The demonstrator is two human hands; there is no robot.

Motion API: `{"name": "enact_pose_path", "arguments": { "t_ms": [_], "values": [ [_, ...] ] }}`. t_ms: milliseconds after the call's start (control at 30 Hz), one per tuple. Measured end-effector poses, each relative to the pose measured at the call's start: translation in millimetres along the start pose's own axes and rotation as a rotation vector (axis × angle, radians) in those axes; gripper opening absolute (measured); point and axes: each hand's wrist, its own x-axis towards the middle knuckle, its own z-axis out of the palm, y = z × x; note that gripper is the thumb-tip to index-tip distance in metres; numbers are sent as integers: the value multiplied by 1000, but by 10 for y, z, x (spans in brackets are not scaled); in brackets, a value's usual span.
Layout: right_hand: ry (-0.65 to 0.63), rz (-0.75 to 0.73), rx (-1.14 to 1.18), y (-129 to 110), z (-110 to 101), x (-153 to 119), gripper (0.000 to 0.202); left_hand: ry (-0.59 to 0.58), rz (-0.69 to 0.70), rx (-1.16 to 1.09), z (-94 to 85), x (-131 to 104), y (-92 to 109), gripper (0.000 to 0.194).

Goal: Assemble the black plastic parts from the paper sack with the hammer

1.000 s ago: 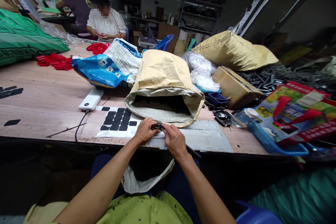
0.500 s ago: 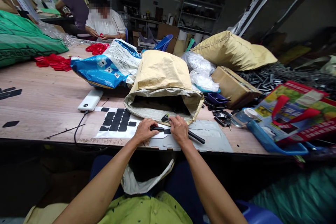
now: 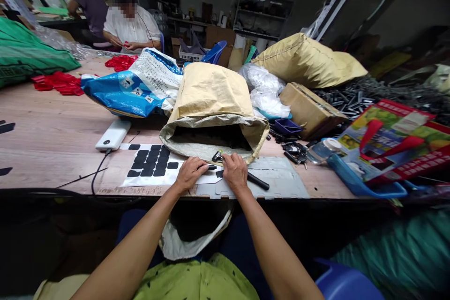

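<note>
My left hand [image 3: 191, 173] is closed on a short black tube-like part [image 3: 212, 167], whose end sticks out to the right. My right hand [image 3: 235, 171] is closed round a small hammer [image 3: 258, 181]. Its metal head shows beyond my fingers, and its black handle runs out to the right under the hand. Both hands are low over the grey board [image 3: 281, 178] at the table's front edge. To the left lies a white sheet [image 3: 172, 179] with rows of black rounded pads [image 3: 149, 159]. A tan woven sack [image 3: 214, 89] lies just beyond my hands, its dark mouth facing me.
A white power bank [image 3: 113, 135] with a cable lies left. Behind it is a blue-and-white bag [image 3: 133, 86]. A clear jar [image 3: 323, 151], a blue tray [image 3: 365, 187] and a colourful bag [image 3: 390, 145] stand right. Two people sit at the far left. An open sack mouth [image 3: 186, 248] hangs below the edge.
The view has shifted slightly, so the table's things sit a little further left. Less of the black part shows beyond my left fingers. Both hands keep their holds.
</note>
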Motion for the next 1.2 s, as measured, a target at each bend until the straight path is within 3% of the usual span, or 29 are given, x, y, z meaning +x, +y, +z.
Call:
{"name": "enact_pose_path", "arguments": {
  "t_ms": [233, 733, 833, 933, 1000, 1067, 1200],
  "values": [
    [0, 9, -9, -6, 4, -4, 24, 12, -3, 33, -4, -4, 19, 44],
    [-13, 17, -11, -20, -10, -8, 26, 2, -35, 46, -13, -2, 59, 48],
    [-19, 15, -6, -18, -16, 2, 25, 1, -31, -26, -101, -25, 155, 44],
    [-19, 14, -7, -13, -16, 7, 24, 8, -26, -199, -266, -191, 372, 32],
    [-14, 15, -8, -12, -12, 6, 24, -53, -38, -321, -354, -408, 532, 30],
    [-7, 16, -7, -13, -8, 2, 25, -198, -35, -381, -353, -680, 627, 30],
    [7, 18, -8, -18, 0, -5, 23, -513, -107, -317, -5, -1141, 456, 27]
  ]
}}
